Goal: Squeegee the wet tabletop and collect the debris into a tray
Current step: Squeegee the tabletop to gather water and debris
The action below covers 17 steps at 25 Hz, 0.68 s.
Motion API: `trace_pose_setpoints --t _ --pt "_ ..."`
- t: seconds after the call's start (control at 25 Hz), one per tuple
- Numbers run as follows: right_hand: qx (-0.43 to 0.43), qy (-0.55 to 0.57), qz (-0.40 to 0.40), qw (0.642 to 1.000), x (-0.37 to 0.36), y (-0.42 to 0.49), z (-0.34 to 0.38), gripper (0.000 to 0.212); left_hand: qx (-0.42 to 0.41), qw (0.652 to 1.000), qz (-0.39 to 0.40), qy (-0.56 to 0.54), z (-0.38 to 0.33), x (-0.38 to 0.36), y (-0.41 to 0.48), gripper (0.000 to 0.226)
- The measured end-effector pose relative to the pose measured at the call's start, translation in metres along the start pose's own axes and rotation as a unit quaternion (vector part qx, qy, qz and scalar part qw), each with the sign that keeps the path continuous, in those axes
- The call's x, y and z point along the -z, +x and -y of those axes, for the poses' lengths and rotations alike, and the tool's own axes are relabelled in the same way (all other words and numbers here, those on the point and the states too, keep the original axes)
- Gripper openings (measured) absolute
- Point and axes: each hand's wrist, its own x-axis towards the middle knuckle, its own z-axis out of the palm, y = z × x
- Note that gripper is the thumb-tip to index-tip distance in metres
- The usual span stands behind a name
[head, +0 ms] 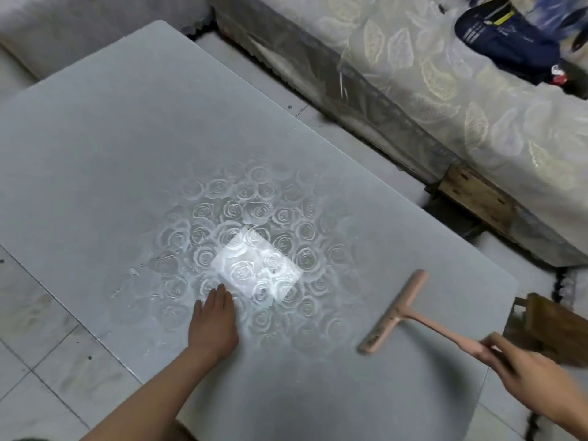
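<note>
Head view looks down on a pink squeegee (pixel 394 313), T-shaped, over the right near part of the grey tabletop (pixel 95 154). Its blade runs diagonally and its handle slants back toward the person. Whether the blade edge touches the surface I cannot tell, as it is a little blurred. The right grip (pixel 534 377) has its fingers curled round the far end of the handle, just past the tabletop's edge. The left grip (pixel 213 323) lies flat, palm down, fingers straight and together, pressed on the tabletop at the near edge of a shiny wet patch (pixel 254 259) where a rose pattern shows under the glare. Small streaks of water (pixel 133 281) sit to the left of that hand. A wooden stool (pixel 547 329) stands beside the tabletop's right corner. Beyond is a bed (pixel 477 106) with a leaf-patterned cover, a dark blue bag (pixel 502 36) on it, and a pale tiled floor (pixel 47 345) around.
</note>
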Motion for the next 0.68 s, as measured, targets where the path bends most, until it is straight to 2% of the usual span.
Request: trace_pose_setpoints --t 0.12,0.24,0.36,0.44,0.56,0.64,0.68 --pt "0.079 -0.031 0.0 0.996 -0.011 0.044 0.008 0.043 0.048 0.999 -0.002 0.007 -0.025 -0.012 0.007 0.063" --pt "0.206 -0.06 -0.022 0.977 -0.016 0.099 0.083 0.026 0.091 0.995 0.018 0.022 -0.04 -0.02 0.014 0.064" --pt "0.29 -0.085 -0.048 0.952 0.003 0.127 0.123 0.026 0.103 0.994 0.015 0.024 -0.041 -0.026 0.018 0.064" --pt "0.31 -0.099 -0.086 0.942 0.029 0.138 0.082 0.031 0.102 0.995 0.02 0.003 -0.041 -0.028 0.014 0.065" --pt "0.26 -0.092 -0.079 0.958 0.061 0.137 -0.001 0.051 0.093 0.995 0.027 -0.017 -0.037 -0.029 0.015 0.067" --pt "0.247 -0.094 -0.07 0.962 0.061 0.139 -0.011 0.058 0.079 0.996 0.012 -0.035 -0.031 -0.032 0.016 0.069" --pt "0.261 -0.101 -0.069 0.957 0.055 0.14 0.005 0.055 0.071 0.996 0.004 -0.048 -0.028 -0.034 0.016 0.07"
